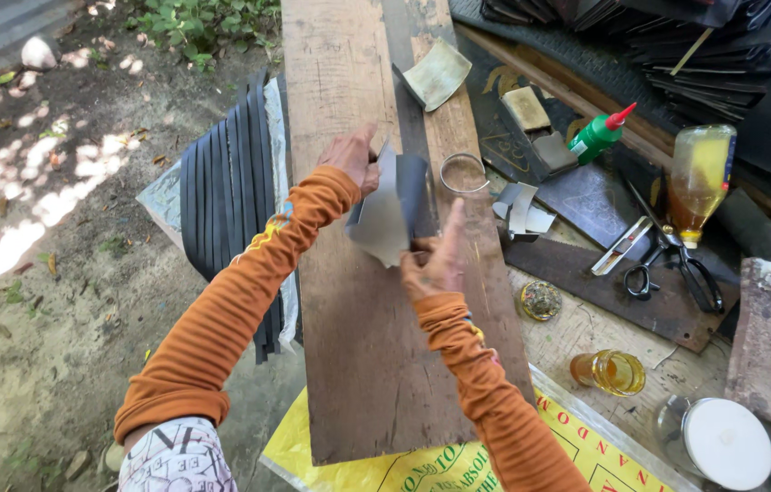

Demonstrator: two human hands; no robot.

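— Orange sleeves run up from the bottom edge to both hands, yes? What does the right hand (435, 260) have?

— Its fingers are closed on the lower edge of a grey sheet piece (392, 210), with one finger pointing up beside it. The piece is curved, pale on one face and dark on the other, and it stands over a long wooden plank (358, 364) that lies under both hands.

— And the left hand (352, 157)?

— Pinched shut on the upper left edge of the same sheet piece, so it is held between the two hands, just above the plank.

— What sits nearest the right hand?

— Below it, near the sleeve, a yellow printed sack (422, 465) pokes out from under the plank's near end. To its right: a small round tin (540, 300), then a low glass of amber liquid (610, 372), and nearer the bottom corner a jar with a white lid (720, 442).

— Farther right?

— Black scissors (672, 264) lie on a dark board, well apart from the hand. Beyond them stands a bottle of yellow liquid (702, 178), and a green glue bottle with a red tip (599, 137) lies tilted.

— Anything just above the right hand?

— A thin metal ring (464, 171) rests on the plank near the sheet's right edge, and folded grey scraps (522, 214) lie just beside it. Farther up the plank sits a curved pale offcut (438, 75).

— And to the left of the left hand?

— A stack of black strips (230, 196) lies alongside the plank, over bare dirt ground (48, 273) in dappled sunlight.
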